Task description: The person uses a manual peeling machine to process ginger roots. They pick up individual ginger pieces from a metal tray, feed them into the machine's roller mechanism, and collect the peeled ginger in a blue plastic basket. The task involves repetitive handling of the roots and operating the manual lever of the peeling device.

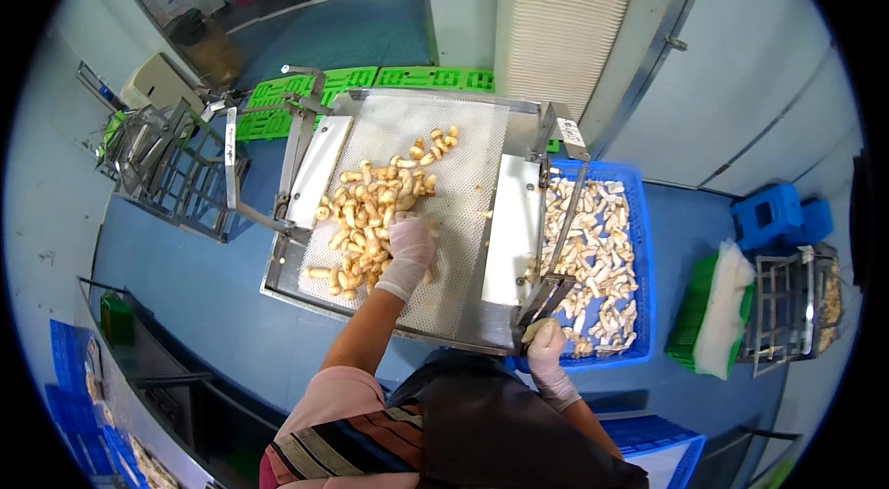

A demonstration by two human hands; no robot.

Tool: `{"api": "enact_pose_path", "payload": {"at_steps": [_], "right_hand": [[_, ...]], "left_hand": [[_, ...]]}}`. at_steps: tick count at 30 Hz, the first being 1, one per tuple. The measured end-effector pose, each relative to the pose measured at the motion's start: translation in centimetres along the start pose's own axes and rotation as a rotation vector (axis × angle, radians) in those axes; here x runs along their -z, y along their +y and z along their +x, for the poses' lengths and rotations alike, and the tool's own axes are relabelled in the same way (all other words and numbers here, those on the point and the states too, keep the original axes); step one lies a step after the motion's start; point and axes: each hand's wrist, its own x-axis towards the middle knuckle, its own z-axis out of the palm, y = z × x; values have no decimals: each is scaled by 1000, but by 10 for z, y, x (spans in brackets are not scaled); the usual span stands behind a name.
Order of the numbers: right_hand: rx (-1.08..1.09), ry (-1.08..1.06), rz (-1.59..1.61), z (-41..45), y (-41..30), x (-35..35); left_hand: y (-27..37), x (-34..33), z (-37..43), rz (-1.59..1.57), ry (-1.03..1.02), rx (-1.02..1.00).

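Observation:
My left hand (411, 246), in a whitish glove, reaches into the right side of a pile of whole mushrooms (364, 211); its fingertips are blurred and partly hidden. The pile lies on a white perforated mat (465, 211) on a metal table. At the table's near right corner, my gloved right hand (545, 343) is closed around the end of the lever of a hinged metal cutter (545, 298). Beside that cutter is a white board (512, 228). A similar metal arm (295, 148) and white board (319, 173) stand at the left side.
A blue plastic crate (646, 267) with sliced mushrooms stands right of the table. Green pallets (437, 77) lie behind it. Metal racks (177, 173) are at the left; blue stools (767, 214) and green crates (694, 315) at the right. A tall stack of white trays (569, 10) rises behind.

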Motion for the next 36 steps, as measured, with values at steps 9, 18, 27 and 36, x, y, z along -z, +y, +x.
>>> {"api": "enact_pose_path", "payload": {"at_steps": [9, 18, 27, 36], "right_hand": [[-191, 81, -52, -9, 3, -1], [-238, 51, -104, -3, -9, 3], [-166, -15, -133, -9, 8, 3], [-255, -33, 83, -5, -9, 0]], "left_hand": [[74, -1, 30, -805, -546, -282], [139, -52, 40, -898, -250, -371], [144, -51, 25, -819, -285, 187], [147, -100, 22, -1029, -155, 151]]}}
